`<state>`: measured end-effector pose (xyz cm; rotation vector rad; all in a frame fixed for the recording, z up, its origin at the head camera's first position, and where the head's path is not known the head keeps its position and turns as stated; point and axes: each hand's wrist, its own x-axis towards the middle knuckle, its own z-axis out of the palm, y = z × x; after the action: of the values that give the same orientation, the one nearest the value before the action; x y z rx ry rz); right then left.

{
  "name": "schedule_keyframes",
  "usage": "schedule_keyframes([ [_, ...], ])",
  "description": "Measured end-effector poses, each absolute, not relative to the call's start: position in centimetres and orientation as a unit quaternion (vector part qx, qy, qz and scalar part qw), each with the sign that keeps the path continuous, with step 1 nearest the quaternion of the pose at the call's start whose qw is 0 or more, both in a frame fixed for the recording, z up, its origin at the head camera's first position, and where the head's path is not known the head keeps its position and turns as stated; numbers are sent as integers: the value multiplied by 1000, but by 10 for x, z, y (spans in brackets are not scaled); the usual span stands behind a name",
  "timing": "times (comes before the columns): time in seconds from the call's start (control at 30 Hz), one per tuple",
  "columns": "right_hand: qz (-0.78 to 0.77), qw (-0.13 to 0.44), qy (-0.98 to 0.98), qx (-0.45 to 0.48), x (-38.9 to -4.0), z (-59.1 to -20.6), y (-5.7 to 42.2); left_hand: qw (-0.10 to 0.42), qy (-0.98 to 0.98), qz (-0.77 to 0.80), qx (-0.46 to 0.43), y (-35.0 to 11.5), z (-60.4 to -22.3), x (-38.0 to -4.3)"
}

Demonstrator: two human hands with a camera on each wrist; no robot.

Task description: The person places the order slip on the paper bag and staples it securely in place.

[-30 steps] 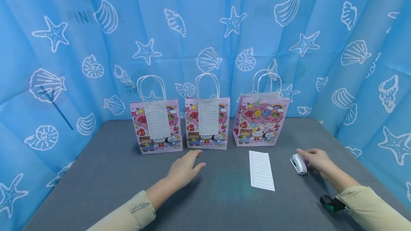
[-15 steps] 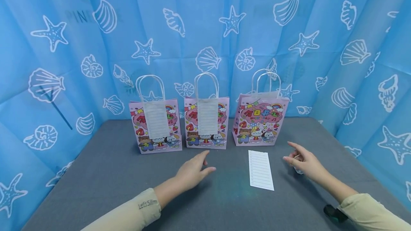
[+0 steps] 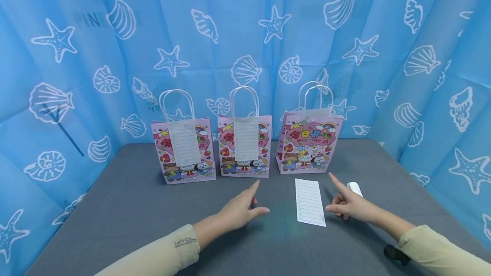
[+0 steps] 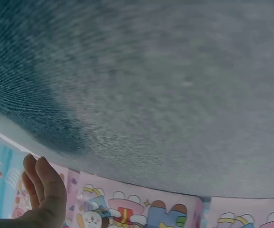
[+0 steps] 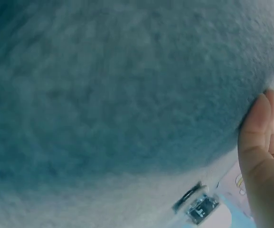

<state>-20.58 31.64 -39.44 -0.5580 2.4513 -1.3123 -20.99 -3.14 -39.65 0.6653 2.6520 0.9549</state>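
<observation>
A white lined slip of paper [image 3: 310, 202] lies on the grey table between my hands. My right hand [image 3: 353, 204] hovers at its right edge, index finger extended and thumb towards the slip, holding nothing. Just behind that hand sits a white stapler [image 3: 354, 188], partly hidden by it in the head view; its metal end [image 5: 201, 207] shows in the right wrist view. My left hand [image 3: 238, 211], also holding nothing, reaches over the table left of the slip, index finger and thumb spread apart. In the left wrist view, the left hand [image 4: 46, 194] appears at lower left.
Three pink cartoon gift bags stand in a row at the back: a left bag [image 3: 207, 173] and a middle bag [image 3: 226, 167], each with a lined slip on its front, and a right bag [image 3: 310, 139] without one. A blue seashell curtain [image 3: 215, 63] hangs behind.
My right hand has let go of the stapler, leaving it on the table, and moved left towards the slip. My left hand has moved right, towards the slip.
</observation>
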Motion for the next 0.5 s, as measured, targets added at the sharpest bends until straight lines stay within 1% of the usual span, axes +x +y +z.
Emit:
schedule_keyframes([
  [0.1,-449,164,856,-195,-208,-395,315,127,904,333,235,-26,-398,-210],
  [0.33,-450,206,857,-140,-212,-392,311,130,898,337,251,-14,-398,-207],
  [0.5,-436,215,862,-145,-216,-391,308,137,898,331,256,-7,-399,-207],
])
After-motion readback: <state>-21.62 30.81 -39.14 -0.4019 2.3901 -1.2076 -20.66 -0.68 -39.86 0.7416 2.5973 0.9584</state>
